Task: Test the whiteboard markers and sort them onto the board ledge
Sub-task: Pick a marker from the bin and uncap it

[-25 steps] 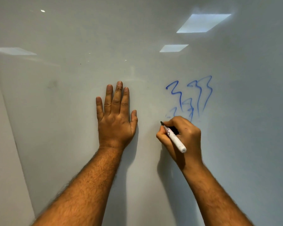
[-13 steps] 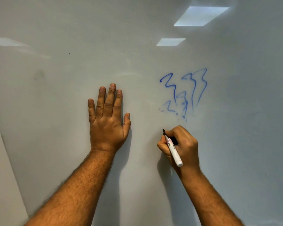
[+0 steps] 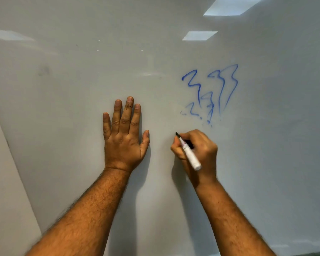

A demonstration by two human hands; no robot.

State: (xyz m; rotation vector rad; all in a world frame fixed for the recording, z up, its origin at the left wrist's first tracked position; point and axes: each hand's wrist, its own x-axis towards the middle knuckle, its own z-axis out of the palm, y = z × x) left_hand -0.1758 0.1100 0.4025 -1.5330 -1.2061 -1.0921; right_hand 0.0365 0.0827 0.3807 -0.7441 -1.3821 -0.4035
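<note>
— Since a second ago, what has shifted?
— Both hands sit lower against the whiteboard (image 3: 63,126), and the right hand (image 3: 198,152) has dropped clear of the blue scribbles (image 3: 211,93), which it partly covered before. The pen tip now stands below and to the left of them, on bare board.
— How many markers do you count?
— One marker (image 3: 189,154), white-barrelled with a dark tip. It is pinched in the right hand's curled fingers, tip up and to the left, at or just off the board; I cannot tell whether it touches. A dark piece shows inside the same grip, behind the barrel, perhaps a cap.
— And the other hand?
— One left hand (image 3: 125,137), flat on the board, all five fingers straight and close together, holding nothing. A small dark ink mark sits on its middle finger.
— Marks on the board?
— One cluster of blue zigzag strokes, with a few faint specks below it. Two bright rectangular light reflections (image 3: 199,35) show at upper right, and a dimmer one at upper left.
</note>
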